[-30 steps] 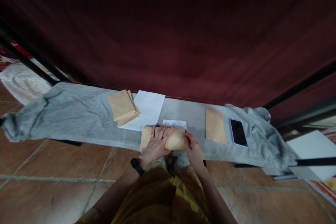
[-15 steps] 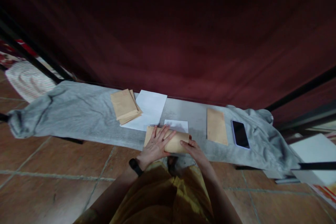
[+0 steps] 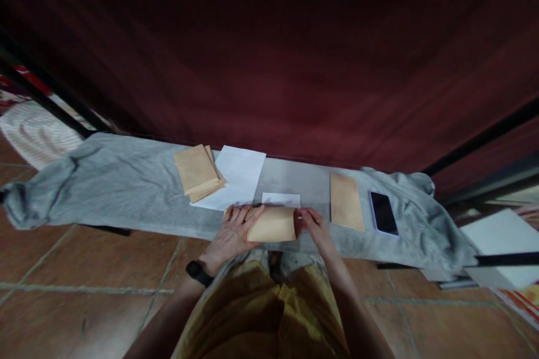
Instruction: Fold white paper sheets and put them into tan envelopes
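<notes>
Since the earlier frame, L hand (image 3: 233, 235) has shifted left along the brown envelope (image 3: 273, 225), and R hand (image 3: 318, 230) has gone from lying over its right end to just beside it. Envelope's now bare from L fingers to its right edge; before, R fingertips covered that end. Phone (image 3: 383, 213), single brown envelope (image 3: 346, 202) and stack (image 3: 196, 169) look unmoved on the grey cloth (image 3: 138, 179).

Envelope's at the near edge, centre, just in front of the small white paper (image 3: 281, 199). From my feed: L hand's flat, fingers spread, pressing its left part; R fingers are curled at the right end, can't tell if they're pinching it.

To do this well, I'd keep L palm steady w/ light, even pressure so nothing slips, and work the R end w/ fingertips only, gently, to avoid creasing or tearing.
</notes>
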Tool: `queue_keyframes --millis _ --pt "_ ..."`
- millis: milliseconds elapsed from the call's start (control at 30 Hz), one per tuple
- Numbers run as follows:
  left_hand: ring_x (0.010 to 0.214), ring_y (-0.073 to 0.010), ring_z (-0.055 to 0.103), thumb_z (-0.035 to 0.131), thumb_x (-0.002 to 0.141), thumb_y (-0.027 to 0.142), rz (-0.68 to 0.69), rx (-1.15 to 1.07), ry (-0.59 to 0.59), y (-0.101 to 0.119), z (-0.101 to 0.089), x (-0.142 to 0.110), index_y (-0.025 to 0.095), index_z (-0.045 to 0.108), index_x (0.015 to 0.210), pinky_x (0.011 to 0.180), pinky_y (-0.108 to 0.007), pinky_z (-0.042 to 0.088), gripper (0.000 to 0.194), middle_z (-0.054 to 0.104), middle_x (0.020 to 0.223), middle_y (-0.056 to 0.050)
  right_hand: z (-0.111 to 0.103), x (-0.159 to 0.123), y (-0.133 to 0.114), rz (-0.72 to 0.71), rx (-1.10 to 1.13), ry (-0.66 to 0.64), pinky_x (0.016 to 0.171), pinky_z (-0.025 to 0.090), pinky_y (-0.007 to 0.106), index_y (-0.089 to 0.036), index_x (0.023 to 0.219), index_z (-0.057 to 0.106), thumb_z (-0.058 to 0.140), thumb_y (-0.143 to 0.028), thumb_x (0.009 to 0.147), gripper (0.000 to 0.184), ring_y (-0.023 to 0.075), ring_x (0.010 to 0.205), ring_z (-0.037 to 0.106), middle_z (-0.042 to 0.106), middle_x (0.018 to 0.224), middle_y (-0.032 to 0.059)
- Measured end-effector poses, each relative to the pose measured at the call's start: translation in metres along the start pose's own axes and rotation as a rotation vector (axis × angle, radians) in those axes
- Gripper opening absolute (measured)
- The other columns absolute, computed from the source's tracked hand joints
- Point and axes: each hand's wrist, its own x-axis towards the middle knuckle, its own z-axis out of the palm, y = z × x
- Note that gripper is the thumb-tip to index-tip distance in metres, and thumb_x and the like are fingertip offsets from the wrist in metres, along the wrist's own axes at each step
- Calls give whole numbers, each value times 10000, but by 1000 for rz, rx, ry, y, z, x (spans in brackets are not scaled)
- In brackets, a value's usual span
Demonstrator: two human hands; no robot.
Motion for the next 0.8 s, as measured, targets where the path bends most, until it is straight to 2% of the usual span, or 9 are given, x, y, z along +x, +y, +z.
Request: queue_keyframes --millis 67,133,233,333,433,633,800 --pt "1320 -353 444 741 782 529 -42 29 18 -6 -1 -10 249 220 1601 1172 -555 215 1010 522 1394 -148 -2 12 2 -31 -228 117 776 533 318 -212 1110 663 448 -493 953 387 202 839 685 741 986 74" --pt "1310 -356 459 727 795 512 -83 55 33 -11 -2 -20 244 233 1595 1167 -561 229 978 530 1391 -148 2 21 3 2 -498 160 800 522 313 -190 1161 629 531 -421 933 339 214 892 694 728 1037 107" --pt "1307 -365 469 719 800 500 -144 78 34 -16 -4 -32 237 254 1585 1150 -567 260 949 532 1405 -155 20 27 3 61 -738 174 797 520 345 -152 1160 612 683 -394 862 391 293 1004 684 690 1137 191" --pt "1292 -363 485 705 813 483 -209 81 18 -20 -5 -40 241 273 1574 1138 -571 275 908 534 1415 -155 38 29 2 66 -854 187 813 517 404 -109 1190 590 756 -379 818 489 375 1065 658 643 1216 277" --pt "1287 -358 496 677 836 471 -262 72 5 -22 -4 -45 248 285 1567 1136 -575 278 859 535 1421 -153 44 33 4 82 -814 201 813 508 409 -112 1176 589 756 -379 824 473 372 1022 671 674 1142 275" --pt "1290 -359 497 663 839 481 -282 52 17 -24 -1 -49 254 305 1564 1138 -561 283 840 531 1429 -149 25 36 18 52 -508 228 778 487 317 -208 919 618 620 -365 875 163 251 876 691 725 886 97" --pt "1297 -355 481 691 821 470 -303 49 -13 -22 0 -47 236 287 1569 1131 -548 295 881 521 1439 -154 5 25 29 27 -394 281 664 483 283 -212 944 590 373 -438 962 314 193 681 660 691 772 40"
